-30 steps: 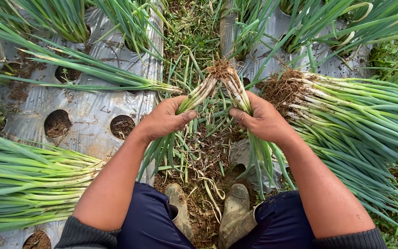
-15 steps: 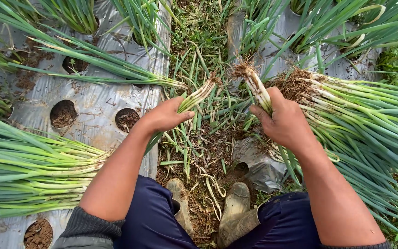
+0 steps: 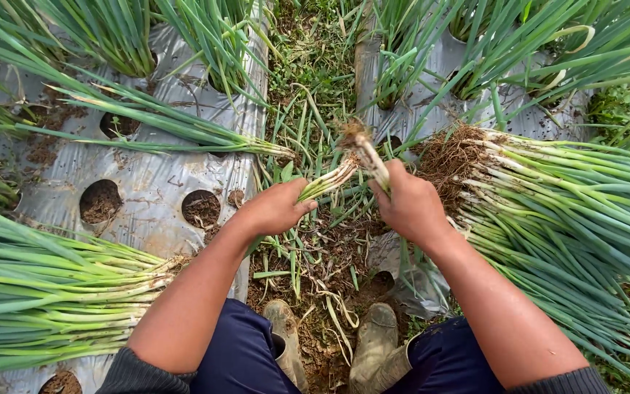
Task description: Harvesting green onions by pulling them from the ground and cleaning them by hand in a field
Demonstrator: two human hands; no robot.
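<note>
My left hand grips a small bunch of green onions whose pale stems point up and right. My right hand holds another green onion stalk upright, its brown rooty end at the top. Both hands hover over the soil path between two beds, close together. A large pile of pulled green onions with muddy roots lies right beside my right hand.
A second pile of green onions lies at the left on silver plastic mulch with round planting holes. Growing onions stand along the top. My muddy boots rest on the littered soil path.
The two hands, first holding one bunch together, have split it into two parts. The right hand swung toward the right pile and has come back near the left hand.
</note>
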